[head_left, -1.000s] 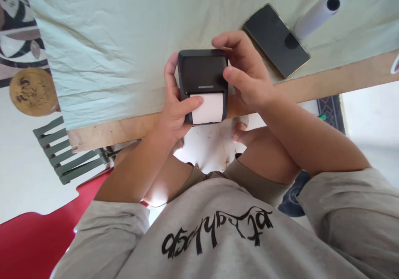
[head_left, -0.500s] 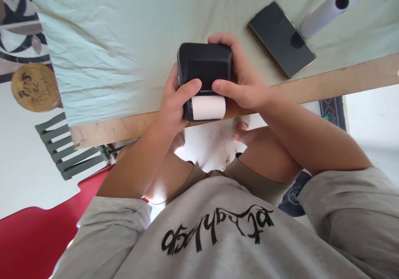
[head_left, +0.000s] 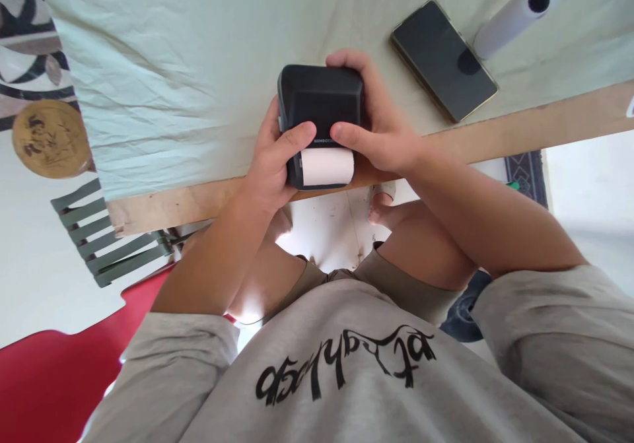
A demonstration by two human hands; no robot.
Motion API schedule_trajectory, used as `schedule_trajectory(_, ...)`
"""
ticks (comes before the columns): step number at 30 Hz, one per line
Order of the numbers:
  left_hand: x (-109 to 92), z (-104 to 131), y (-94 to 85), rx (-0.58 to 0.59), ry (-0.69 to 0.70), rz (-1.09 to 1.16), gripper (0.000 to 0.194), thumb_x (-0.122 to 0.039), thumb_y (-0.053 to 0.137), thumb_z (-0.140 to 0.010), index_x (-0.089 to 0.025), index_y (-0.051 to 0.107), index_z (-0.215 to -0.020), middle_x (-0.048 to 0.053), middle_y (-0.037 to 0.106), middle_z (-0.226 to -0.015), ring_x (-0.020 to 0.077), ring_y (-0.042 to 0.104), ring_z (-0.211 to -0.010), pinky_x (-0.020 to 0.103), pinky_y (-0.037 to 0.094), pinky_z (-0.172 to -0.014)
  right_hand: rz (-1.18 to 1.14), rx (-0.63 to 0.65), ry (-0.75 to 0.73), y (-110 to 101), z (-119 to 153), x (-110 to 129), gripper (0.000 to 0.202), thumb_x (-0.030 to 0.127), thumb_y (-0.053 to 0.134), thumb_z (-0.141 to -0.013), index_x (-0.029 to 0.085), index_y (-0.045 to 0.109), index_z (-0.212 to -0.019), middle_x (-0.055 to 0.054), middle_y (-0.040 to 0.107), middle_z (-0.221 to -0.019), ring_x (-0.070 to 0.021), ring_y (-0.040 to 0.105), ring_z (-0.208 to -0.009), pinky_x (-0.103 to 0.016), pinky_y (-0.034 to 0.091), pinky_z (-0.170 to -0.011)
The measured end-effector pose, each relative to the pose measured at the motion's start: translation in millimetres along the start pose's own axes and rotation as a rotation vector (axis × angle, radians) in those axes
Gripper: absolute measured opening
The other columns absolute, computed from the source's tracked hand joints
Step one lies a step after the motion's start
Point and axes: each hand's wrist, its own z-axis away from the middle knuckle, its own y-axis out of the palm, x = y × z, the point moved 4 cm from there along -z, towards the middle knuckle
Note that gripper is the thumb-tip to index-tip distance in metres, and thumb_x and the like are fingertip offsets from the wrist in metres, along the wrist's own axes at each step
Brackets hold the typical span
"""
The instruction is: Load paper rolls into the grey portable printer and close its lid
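Observation:
A small black label printer (head_left: 321, 103) is held between both hands over the table's front edge. A white paper roll (head_left: 327, 167) shows in its near end. My left hand (head_left: 277, 156) grips the printer's left side, thumb on top. On the right side my right hand (head_left: 374, 116) wraps round it, its thumb also on top and fingers at the far right corner. To the right, a dark phone (head_left: 443, 60) lies on the cloth, beside a white roll (head_left: 510, 20) with a dark hollow end.
A pale green cloth (head_left: 173, 67) covers the table, whose bare wooden edge (head_left: 183, 208) runs near my forearms. At the left are a round tan mat (head_left: 49, 139), a green slatted rack (head_left: 94, 232) and a red chair (head_left: 64, 370). My legs are below.
The view has shifted slightly, so the printer, both hands and the phone appear a little further left. The grip on the printer looks the same.

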Motion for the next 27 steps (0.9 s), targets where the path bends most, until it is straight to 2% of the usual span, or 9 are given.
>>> schedule_trajectory(3, -0.4, 0.7, 0.9, 0.006, 0.005, 0.009, 0.027, -0.028, 0.065, -0.08, -0.022, 0.058, -0.106, 0.003, 0.066, -0.094, 0.0253, 0.065, -0.104, 0.038, 0.055, -0.086, 0.012, -0.002, 0.007, -0.7, 0.7, -2.5, 0.074, 0.062, 0.065, -0.073, 0.032, 0.033, -0.133, -0.004, 0.056, -0.116, -0.0235, 0.056, -0.11, -0.035, 0.053, -0.088)
schedule_trajectory(7, -1.3, 2.7, 2.7, -0.025, -0.045, -0.002, 0.026, -0.031, 0.066, -0.079, -0.024, 0.06, -0.104, 0.004, 0.068, -0.098, 0.0266, 0.062, -0.113, 0.038, 0.053, -0.091, 0.003, 0.021, -0.006, -0.4, 2.4, 0.5, 0.068, 0.056, 0.064, -0.077, 0.033, 0.033, -0.133, -0.004, 0.053, -0.126, -0.0222, 0.056, -0.111, -0.035, 0.052, -0.091)
schedule_trajectory(11, -4.4, 2.0, 8.0, -0.002, -0.07, 0.047, 0.031, -0.046, 0.053, -0.088, -0.02, 0.065, -0.099, 0.007, 0.069, -0.099, 0.0287, 0.056, -0.121, 0.037, 0.051, -0.095, 0.074, 0.0, -0.001, -3.4, 5.0, 8.1, 0.062, 0.052, 0.062, -0.08, 0.032, 0.035, -0.132, -0.003, 0.049, -0.132, -0.0214, 0.053, -0.115, -0.032, 0.052, -0.093)
schedule_trajectory(14, -2.2, -1.9, 8.4, 0.04, -0.098, 0.121, 0.038, -0.045, 0.041, -0.094, -0.015, 0.063, -0.1, 0.008, 0.069, -0.101, 0.0267, 0.055, -0.121, 0.04, 0.048, -0.1, 0.142, -0.059, -0.038, -8.1, 6.2, 12.3, 0.053, 0.043, 0.064, -0.081, 0.032, 0.041, -0.128, -0.003, 0.045, -0.136, -0.0224, 0.048, -0.124, -0.031, 0.052, -0.094)
schedule_trajectory(17, 4.2, -6.7, 1.4, 0.017, -0.109, 0.154, 0.035, -0.045, 0.042, -0.095, -0.015, 0.06, -0.099, 0.007, 0.069, -0.1, 0.0243, 0.054, -0.121, 0.043, 0.044, -0.104, 0.158, -0.077, -0.064, -10.1, 6.2, 11.7, 0.048, 0.041, 0.063, -0.082, 0.031, 0.044, -0.125, -0.003, 0.047, -0.135, -0.0241, 0.046, -0.127, -0.034, 0.052, -0.093)
schedule_trajectory(23, 9.3, -10.1, -7.6, 0.015, -0.037, 0.072, 0.04, -0.055, 0.043, -0.092, -0.021, 0.064, -0.093, 0.003, 0.071, -0.098, 0.028, 0.048, -0.127, 0.042, 0.041, -0.104, 0.111, -0.021, -0.022, -10.6, 5.5, 6.7, 0.072, 0.047, 0.068, -0.075, 0.034, 0.032, -0.136, -0.004, 0.045, -0.14, -0.027, 0.043, -0.13, -0.042, 0.048, -0.1)
schedule_trajectory(27, 7.5, -8.4, -6.3, -0.016, 0.033, 0.023, 0.035, -0.052, 0.046, -0.092, -0.022, 0.064, -0.09, 0.002, 0.069, -0.089, 0.0271, 0.051, -0.123, 0.042, 0.046, -0.098, 0.162, 0.073, -0.105, -9.5, 4.5, 8.7, 0.079, 0.048, 0.07, -0.073, 0.033, 0.029, -0.139, -0.003, 0.035, -0.148, -0.028, 0.035, -0.136, -0.044, 0.039, -0.11)
